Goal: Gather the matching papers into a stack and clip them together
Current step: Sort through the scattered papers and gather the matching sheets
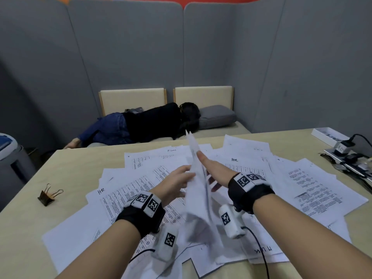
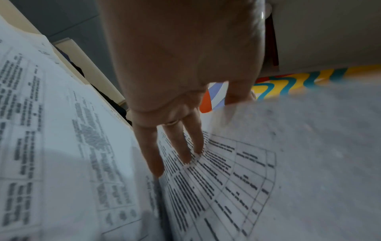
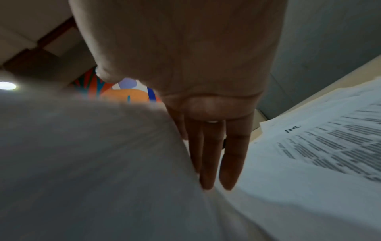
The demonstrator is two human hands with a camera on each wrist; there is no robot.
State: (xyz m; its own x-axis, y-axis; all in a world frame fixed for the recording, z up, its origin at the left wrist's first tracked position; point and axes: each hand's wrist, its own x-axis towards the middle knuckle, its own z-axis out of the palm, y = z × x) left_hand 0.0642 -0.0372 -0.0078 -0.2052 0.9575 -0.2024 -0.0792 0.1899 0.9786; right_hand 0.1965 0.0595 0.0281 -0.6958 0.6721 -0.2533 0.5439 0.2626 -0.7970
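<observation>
A stack of papers [image 1: 198, 198] stands on edge amid loose printed sheets [image 1: 130, 190] that cover the beige table [image 1: 80, 166]. My left hand [image 1: 177, 178] holds the stack's left face: straight fingers [image 2: 179, 146] lie on a printed table sheet and the thumb reaches over the top edge. My right hand [image 1: 213, 170] presses flat against the right face with straight fingers [image 3: 216, 154]. The stack [image 3: 92, 163] fills the left of the right wrist view. A black binder clip [image 1: 49, 195] lies on bare table far to the left, away from both hands.
A white box [image 1: 328, 133], a charger with cable [image 1: 346, 146] and more cables sit at the table's back right. A person [image 1: 151, 123] lies on the bench behind the table. A grey bin [image 1: 12, 158] stands left of the table. Grey partitions enclose the space.
</observation>
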